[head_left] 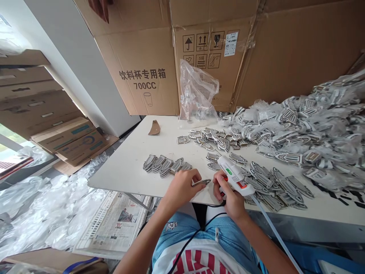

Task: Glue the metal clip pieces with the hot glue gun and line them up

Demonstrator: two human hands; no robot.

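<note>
My left hand (185, 184) is closed on a small grey metal-looking piece (205, 181), pinched between thumb and fingers above the table's front edge. In my right hand (229, 194) is a white hot glue gun (232, 173), its nozzle pointing up and to the left and a long translucent glue stick (275, 234) trailing from its rear. Just beyond my left hand stand several short stacks of grey, shield-shaped pieces (166, 165). Similar loose pieces (265, 179) lie in a heap behind and to the right of the glue gun.
A large pile of plastic-wrapped pieces (302, 121) covers the table's right side. A clear plastic bag (196, 91) leans on the tall cardboard (142, 49) at the back. A brown scrap (154, 128) lies on the white table (122, 163). A black cable (189, 243) crosses my lap.
</note>
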